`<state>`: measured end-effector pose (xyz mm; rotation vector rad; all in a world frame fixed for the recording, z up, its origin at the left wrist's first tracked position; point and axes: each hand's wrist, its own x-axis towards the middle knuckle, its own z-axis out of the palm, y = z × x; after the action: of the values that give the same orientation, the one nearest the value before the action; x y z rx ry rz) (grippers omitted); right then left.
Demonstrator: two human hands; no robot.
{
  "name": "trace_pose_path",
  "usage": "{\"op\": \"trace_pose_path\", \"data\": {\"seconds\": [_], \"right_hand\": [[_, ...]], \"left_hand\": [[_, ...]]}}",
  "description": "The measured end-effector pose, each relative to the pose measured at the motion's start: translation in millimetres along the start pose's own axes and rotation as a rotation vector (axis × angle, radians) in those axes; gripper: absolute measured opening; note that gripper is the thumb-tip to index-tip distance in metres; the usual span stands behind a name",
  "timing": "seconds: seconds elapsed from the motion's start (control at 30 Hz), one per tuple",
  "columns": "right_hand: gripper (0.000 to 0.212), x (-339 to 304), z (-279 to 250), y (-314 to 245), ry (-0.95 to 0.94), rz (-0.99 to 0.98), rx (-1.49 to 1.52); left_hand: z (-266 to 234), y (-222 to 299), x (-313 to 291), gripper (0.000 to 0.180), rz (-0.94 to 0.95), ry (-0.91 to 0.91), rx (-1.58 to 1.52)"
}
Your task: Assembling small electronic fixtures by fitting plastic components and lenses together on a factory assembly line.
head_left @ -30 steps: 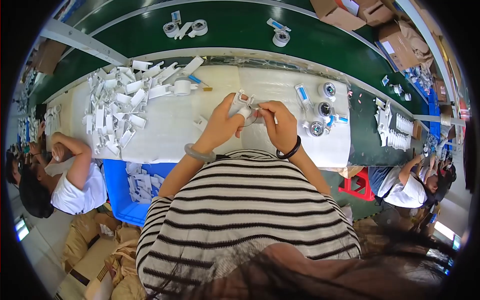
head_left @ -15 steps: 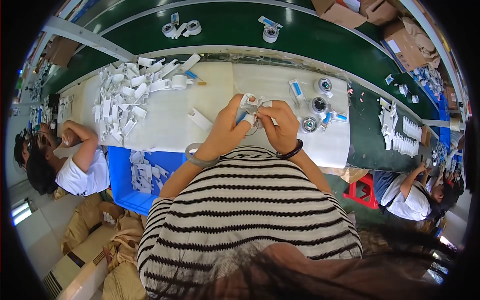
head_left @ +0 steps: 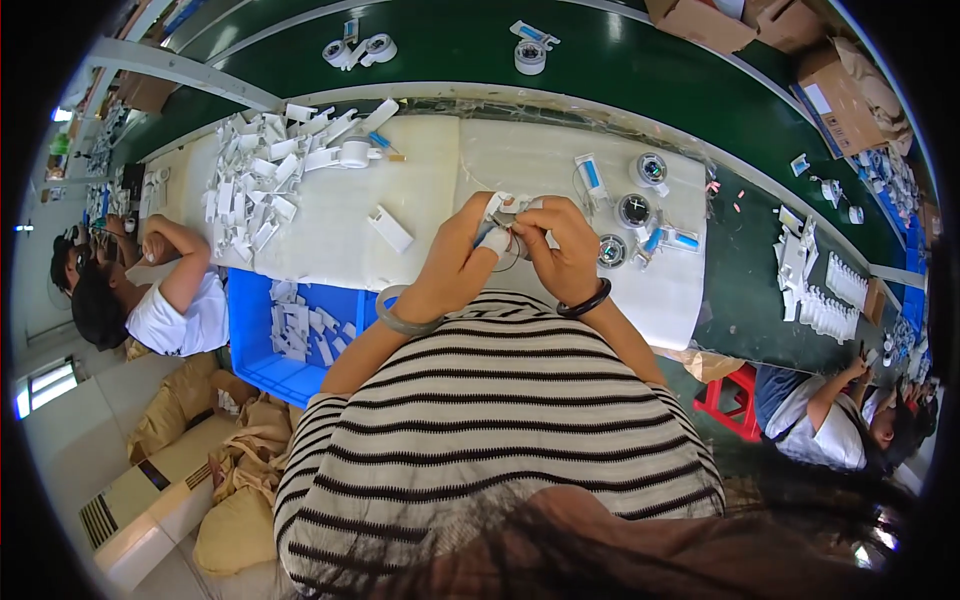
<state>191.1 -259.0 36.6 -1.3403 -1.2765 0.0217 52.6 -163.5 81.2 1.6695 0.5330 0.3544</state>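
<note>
Over the front middle of the pale work mat (head_left: 420,180), my left hand (head_left: 458,262) and my right hand (head_left: 562,252) are closed together on a small white plastic part (head_left: 505,205). A thin dark wire (head_left: 514,262) loops below it between the hands. The right fingertips pinch at the part's near side; fingers hide most of it. Left of my hands lies a single white plastic piece (head_left: 390,229). To the right sit round white units with dark faces (head_left: 634,209) and white-and-blue narrow pieces (head_left: 589,176).
A heap of white plastic parts (head_left: 255,170) covers the mat's left side. A blue bin (head_left: 262,372) with more parts stands by my left elbow. Beyond runs a green belt (head_left: 450,60). Co-workers sit left (head_left: 180,310) and right (head_left: 825,430), near a red stool (head_left: 735,405).
The whole view has turned slightly, shifting the surroundings. Both hands stay in nearly the same place on the white part, with only small finger movement.
</note>
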Motion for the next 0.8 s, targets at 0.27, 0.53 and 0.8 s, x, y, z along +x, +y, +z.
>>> {"op": "trace_pose_path", "data": {"seconds": [0.27,0.53,0.8], "right_hand": [[0.019,-8,-15,12,-0.026,0.102,0.086],[0.018,-16,-13,15,0.021,0.059,0.034],[0.016,-19,3,7,0.038,0.106,0.064]], "left_hand": [[20,-1,9,0.03,0.012,-0.017,0.023],[22,-7,11,0.028,-0.001,-0.036,0.108],[10,-11,8,0.027,0.003,-0.001,0.14]]}}
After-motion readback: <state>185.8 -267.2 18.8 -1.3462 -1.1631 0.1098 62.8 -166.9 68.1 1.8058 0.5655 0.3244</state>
